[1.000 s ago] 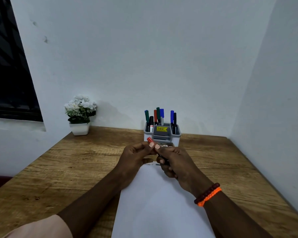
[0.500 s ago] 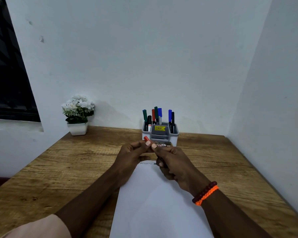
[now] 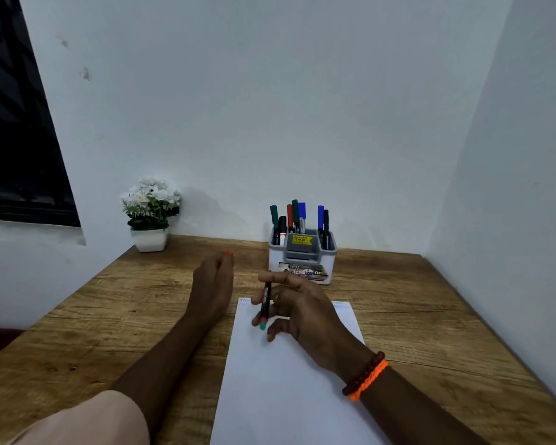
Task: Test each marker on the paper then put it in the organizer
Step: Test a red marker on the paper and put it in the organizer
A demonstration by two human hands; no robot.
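A white sheet of paper (image 3: 286, 387) lies on the wooden desk (image 3: 109, 316), with faint coloured scribbles along its far edge. My right hand (image 3: 302, 311) hovers over the paper's top end, shut on a dark marker (image 3: 265, 303) that stands nearly upright with a greenish end pointing down. My left hand (image 3: 213, 284) is to the left of the paper, closed on a small red cap (image 3: 228, 252) that peeks out above the fingertips. The grey and white organizer (image 3: 302, 261) stands behind the paper and holds several capped markers (image 3: 294, 216).
A small white pot of white flowers (image 3: 150, 216) sits at the desk's back left corner. White walls close off the back and right side. A dark window (image 3: 16, 139) is at the left.
My hands, joined on the marker before, have pulled apart. The left hand moved left with the red cap, and the right hand lowered the marker over the paper.
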